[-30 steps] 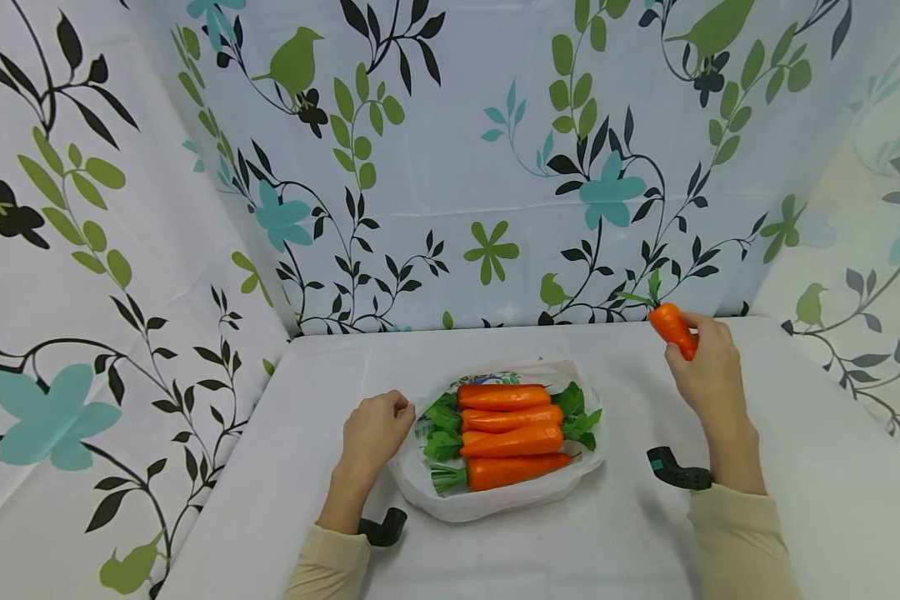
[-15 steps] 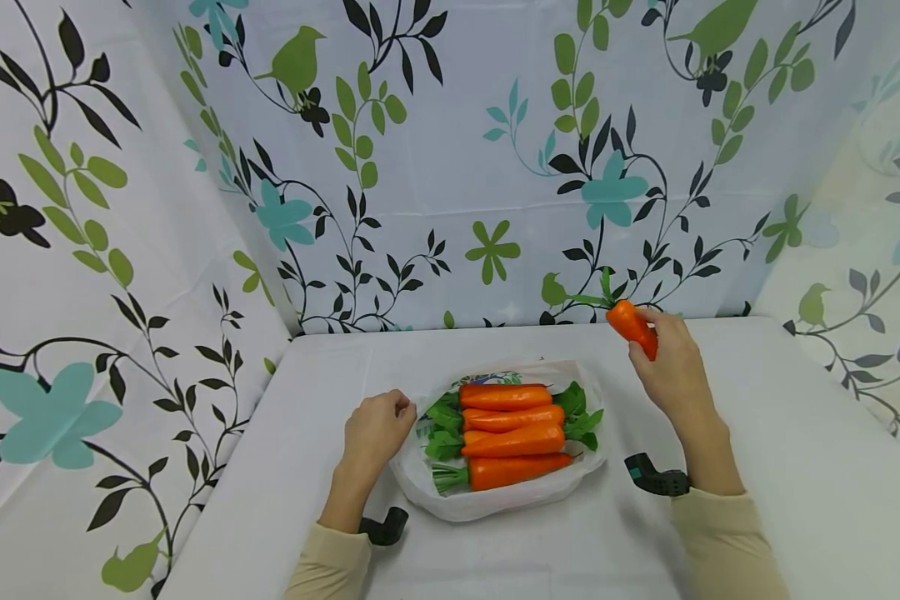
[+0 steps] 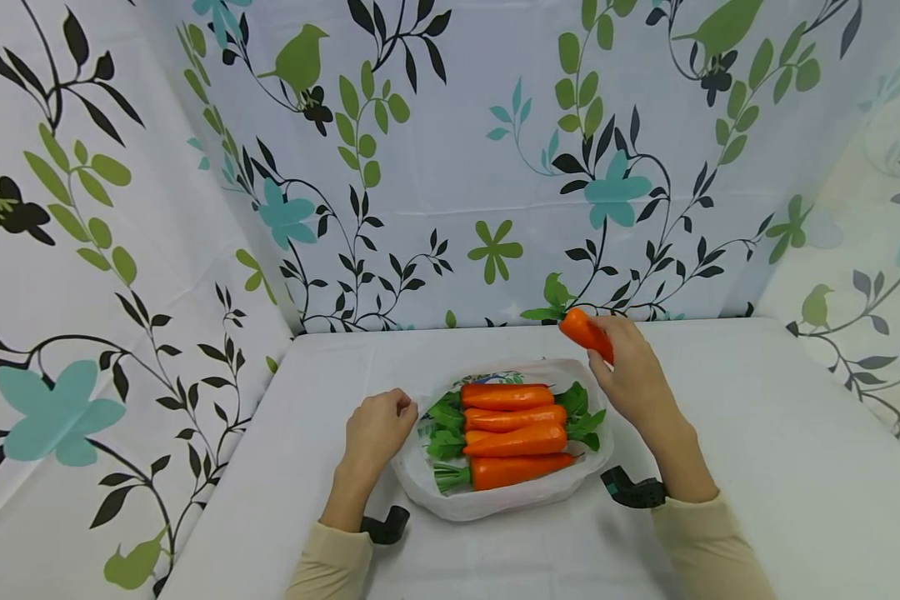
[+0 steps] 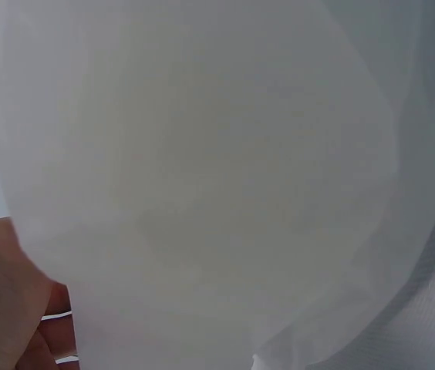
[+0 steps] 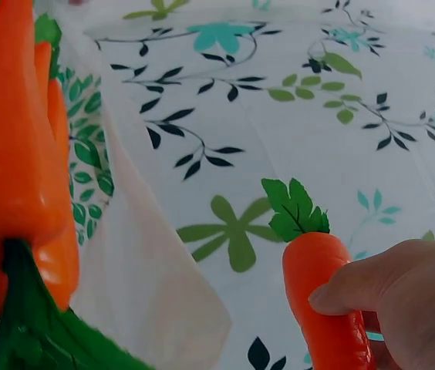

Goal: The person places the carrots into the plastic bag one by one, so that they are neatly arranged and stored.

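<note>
A white plastic bag (image 3: 495,507) lies with its rim spread round several orange carrots (image 3: 516,440) with green leaves, stacked side by side. My left hand (image 3: 378,429) pinches the bag's left rim, fingers curled; the left wrist view is mostly filled by the white plastic (image 4: 202,154), with part of the hand (image 4: 5,289) at the lower left edge. My right hand (image 3: 633,375) holds another carrot (image 3: 587,333) in the air past the bag's upper right rim. In the right wrist view, the thumb presses along this carrot (image 5: 314,270), its leafy top pointing up.
The bag stands on a white-covered table (image 3: 540,558). Behind and to the sides hangs a white cloth (image 3: 450,167) printed with leaves, flowers and birds. Black camera mounts (image 3: 633,487) sit on both wrists.
My right hand has carried the carrot leftward, from the far right of the table to beside the bag's upper right. My left hand has stayed at the bag's rim.
</note>
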`<state>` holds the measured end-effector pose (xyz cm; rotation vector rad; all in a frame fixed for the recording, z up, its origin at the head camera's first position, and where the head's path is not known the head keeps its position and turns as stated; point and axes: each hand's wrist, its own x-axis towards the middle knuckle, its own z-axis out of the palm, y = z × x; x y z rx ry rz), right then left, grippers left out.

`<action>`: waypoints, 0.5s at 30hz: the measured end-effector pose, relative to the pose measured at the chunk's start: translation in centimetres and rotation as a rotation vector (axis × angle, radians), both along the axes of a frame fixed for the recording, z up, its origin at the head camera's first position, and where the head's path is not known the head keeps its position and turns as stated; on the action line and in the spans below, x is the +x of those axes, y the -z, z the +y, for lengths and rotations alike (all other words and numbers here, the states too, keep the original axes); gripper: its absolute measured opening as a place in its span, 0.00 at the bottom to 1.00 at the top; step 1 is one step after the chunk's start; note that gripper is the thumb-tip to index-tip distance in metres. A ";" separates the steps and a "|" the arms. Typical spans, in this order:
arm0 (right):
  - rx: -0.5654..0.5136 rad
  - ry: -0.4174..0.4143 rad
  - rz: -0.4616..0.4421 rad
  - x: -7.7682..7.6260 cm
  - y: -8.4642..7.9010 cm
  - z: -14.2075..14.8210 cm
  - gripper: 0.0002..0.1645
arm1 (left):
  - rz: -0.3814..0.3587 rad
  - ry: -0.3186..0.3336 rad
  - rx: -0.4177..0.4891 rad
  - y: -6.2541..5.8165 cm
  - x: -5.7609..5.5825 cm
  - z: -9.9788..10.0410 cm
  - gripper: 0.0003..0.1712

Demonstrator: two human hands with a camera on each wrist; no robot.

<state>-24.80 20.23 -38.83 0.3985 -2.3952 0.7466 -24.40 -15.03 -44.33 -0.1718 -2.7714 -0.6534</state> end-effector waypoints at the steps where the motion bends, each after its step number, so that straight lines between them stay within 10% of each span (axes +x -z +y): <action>1: 0.012 -0.013 0.008 0.0 0.1 -0.2 0.29 | 0.001 0.001 0.000 0.0 0.0 0.0 0.12; 15: 0.082 -0.113 -0.007 0.2 0.5 -2.5 0.29 | 0.004 -0.002 0.001 0.0 -0.1 -0.1 0.11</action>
